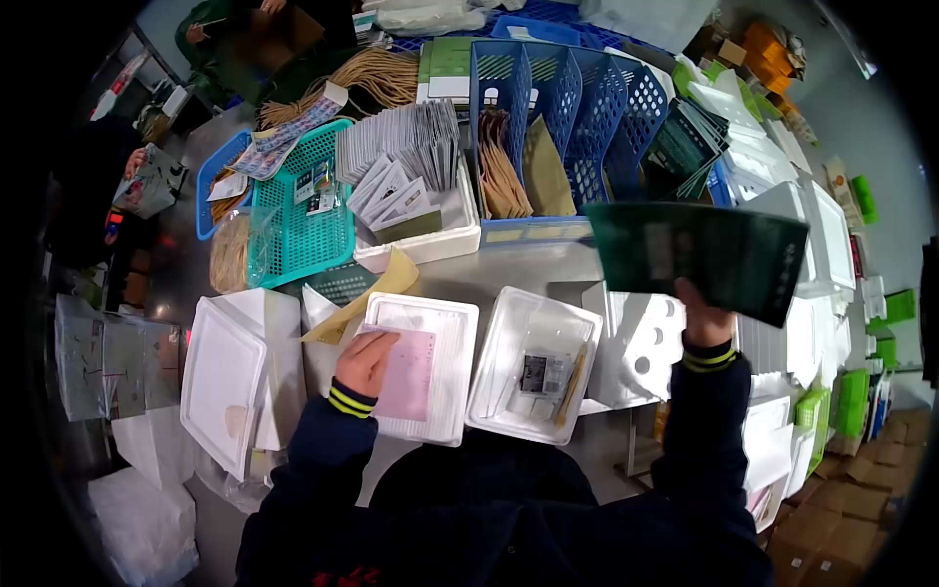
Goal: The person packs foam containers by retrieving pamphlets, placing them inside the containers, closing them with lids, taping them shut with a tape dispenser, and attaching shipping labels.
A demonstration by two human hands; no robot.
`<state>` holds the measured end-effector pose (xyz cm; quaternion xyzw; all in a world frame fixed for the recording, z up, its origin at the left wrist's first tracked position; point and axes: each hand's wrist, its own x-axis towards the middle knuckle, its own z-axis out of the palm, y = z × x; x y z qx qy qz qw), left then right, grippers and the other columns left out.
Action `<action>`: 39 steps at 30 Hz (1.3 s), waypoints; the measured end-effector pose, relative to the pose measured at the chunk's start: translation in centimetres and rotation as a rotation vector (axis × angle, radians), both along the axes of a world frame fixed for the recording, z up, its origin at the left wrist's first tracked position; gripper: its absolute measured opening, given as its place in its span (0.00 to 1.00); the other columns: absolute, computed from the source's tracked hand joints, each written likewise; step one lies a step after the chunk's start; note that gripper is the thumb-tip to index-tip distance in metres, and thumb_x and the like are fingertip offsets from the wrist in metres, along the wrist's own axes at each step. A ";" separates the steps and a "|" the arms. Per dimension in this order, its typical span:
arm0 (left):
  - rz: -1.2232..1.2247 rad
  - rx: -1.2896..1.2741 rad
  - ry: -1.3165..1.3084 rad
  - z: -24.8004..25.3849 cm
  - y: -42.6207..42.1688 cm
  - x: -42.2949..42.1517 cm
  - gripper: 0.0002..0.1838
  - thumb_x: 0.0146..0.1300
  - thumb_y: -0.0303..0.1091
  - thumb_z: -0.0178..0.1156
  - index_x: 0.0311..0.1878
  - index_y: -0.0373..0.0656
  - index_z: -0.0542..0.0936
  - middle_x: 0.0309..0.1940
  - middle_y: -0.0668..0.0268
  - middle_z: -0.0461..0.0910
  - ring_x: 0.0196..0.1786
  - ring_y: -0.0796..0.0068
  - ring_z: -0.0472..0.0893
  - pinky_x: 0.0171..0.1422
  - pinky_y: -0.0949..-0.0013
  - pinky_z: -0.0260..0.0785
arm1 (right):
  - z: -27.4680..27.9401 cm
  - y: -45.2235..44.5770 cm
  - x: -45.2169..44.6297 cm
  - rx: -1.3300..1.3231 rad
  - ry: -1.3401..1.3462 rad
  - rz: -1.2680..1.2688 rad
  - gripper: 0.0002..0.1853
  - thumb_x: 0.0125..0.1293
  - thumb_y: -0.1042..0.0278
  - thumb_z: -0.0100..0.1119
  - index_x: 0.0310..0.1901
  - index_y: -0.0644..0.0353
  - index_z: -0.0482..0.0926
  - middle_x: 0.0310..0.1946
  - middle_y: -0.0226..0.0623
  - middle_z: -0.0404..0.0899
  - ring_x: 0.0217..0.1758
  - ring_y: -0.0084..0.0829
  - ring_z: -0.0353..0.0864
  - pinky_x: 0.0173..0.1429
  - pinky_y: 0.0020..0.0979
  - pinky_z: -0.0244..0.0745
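Observation:
My right hand (702, 318) grips the lower edge of a dark green printed booklet or card (699, 252), raised and slightly tilted above the right side of the table. My left hand (364, 364) has its fingers closed at the upper left edge of a pink paper slip (409, 377), which lies over a white foam lid (445, 338). Right of that lid, an open white foam box (499, 391) holds a small black-and-white packet (545, 374) and a thin tan stick-like item (573, 389). A yellowish-brown paper (370, 298) curls behind the lid.
Behind are a blue divided rack (577, 127) with brown envelopes, a white foam tray (430, 252) of packed cards, and a teal basket (279, 240). Foam boxes stand left (225, 382) and right (626, 342). Other people are at the upper left.

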<state>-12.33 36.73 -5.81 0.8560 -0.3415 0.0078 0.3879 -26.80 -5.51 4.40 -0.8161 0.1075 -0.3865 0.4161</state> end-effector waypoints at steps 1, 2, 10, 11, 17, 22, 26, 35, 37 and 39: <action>-0.081 -0.015 -0.012 -0.5 0.1 0.6 0.14 0.51 0.18 0.54 0.43 0.38 0.78 0.38 0.55 0.77 0.41 0.57 0.76 0.46 0.65 0.69 | -0.8 2.1 0.0 -0.036 -0.011 0.063 0.28 0.46 0.88 0.55 0.54 0.64 0.70 0.49 0.40 0.72 0.51 0.34 0.72 0.57 0.31 0.66; -0.160 -0.029 -0.023 -0.7 0.4 1.1 0.15 0.50 0.18 0.54 0.44 0.38 0.77 0.39 0.55 0.77 0.43 0.56 0.76 0.47 0.64 0.69 | -1.1 4.3 0.1 0.237 -0.148 0.164 0.30 0.45 0.88 0.57 0.55 0.64 0.68 0.51 0.41 0.72 0.53 0.34 0.71 0.58 0.33 0.65; -0.335 -0.064 -0.003 1.4 -1.8 1.1 0.18 0.51 0.24 0.55 0.48 0.39 0.75 0.43 0.55 0.75 0.47 0.54 0.73 0.52 0.61 0.66 | -0.8 13.1 -0.7 0.549 -0.153 0.162 0.23 0.56 0.83 0.51 0.55 0.57 0.68 0.47 0.38 0.74 0.43 0.32 0.78 0.38 0.29 0.80; -0.388 -0.068 -0.005 0.9 -3.1 0.7 0.19 0.51 0.25 0.56 0.49 0.39 0.74 0.44 0.56 0.75 0.48 0.55 0.72 0.52 0.61 0.66 | -0.3 13.3 -0.9 0.544 -0.172 0.112 0.22 0.57 0.83 0.51 0.54 0.57 0.68 0.47 0.39 0.74 0.43 0.32 0.78 0.39 0.28 0.80; -0.561 0.000 0.041 -2.4 -11.2 -0.7 0.25 0.51 0.27 0.58 0.56 0.40 0.69 0.54 0.53 0.68 0.56 0.53 0.67 0.61 0.62 0.60 | -0.3 11.7 -4.7 0.488 -0.047 0.002 0.24 0.55 0.84 0.52 0.55 0.59 0.68 0.48 0.41 0.73 0.46 0.33 0.76 0.44 0.32 0.79; -0.416 0.067 -0.110 -4.8 -16.7 0.4 0.29 0.53 0.30 0.57 0.58 0.34 0.63 0.57 0.51 0.64 0.59 0.53 0.65 0.63 0.61 0.57 | -1.5 10.4 -5.1 0.606 -0.367 0.036 0.24 0.52 0.82 0.61 0.53 0.60 0.71 0.46 0.34 0.75 0.47 0.29 0.74 0.55 0.30 0.67; -0.411 0.280 -0.039 -4.8 -17.3 0.1 0.27 0.52 0.28 0.56 0.57 0.36 0.64 0.54 0.52 0.66 0.57 0.53 0.66 0.62 0.62 0.58 | -3.6 8.1 -5.8 0.292 -0.088 -0.151 0.17 0.52 0.75 0.66 0.44 0.62 0.76 0.39 0.33 0.77 0.38 0.28 0.74 0.45 0.27 0.70; -0.420 0.056 -0.169 -3.3 -19.0 -2.6 0.25 0.50 0.27 0.58 0.54 0.34 0.67 0.56 0.51 0.64 0.60 0.49 0.63 0.64 0.58 0.57 | -6.3 5.9 -4.5 0.080 0.146 0.028 0.11 0.54 0.74 0.63 0.40 0.64 0.77 0.33 0.38 0.79 0.36 0.29 0.77 0.43 0.29 0.72; -0.451 0.175 -0.255 -3.9 -19.4 -3.9 0.25 0.53 0.30 0.56 0.55 0.35 0.66 0.58 0.52 0.64 0.61 0.50 0.62 0.64 0.55 0.56 | -6.4 5.9 -4.0 0.079 0.165 0.017 0.08 0.56 0.71 0.61 0.37 0.64 0.78 0.31 0.38 0.80 0.30 0.33 0.79 0.36 0.27 0.72; -0.419 0.206 -0.291 -4.2 -18.9 -5.4 0.23 0.54 0.32 0.55 0.54 0.35 0.67 0.59 0.53 0.63 0.63 0.52 0.61 0.65 0.54 0.55 | -6.4 6.2 -3.5 -0.025 0.228 -0.010 0.09 0.57 0.71 0.59 0.39 0.63 0.78 0.32 0.40 0.80 0.30 0.37 0.80 0.36 0.27 0.74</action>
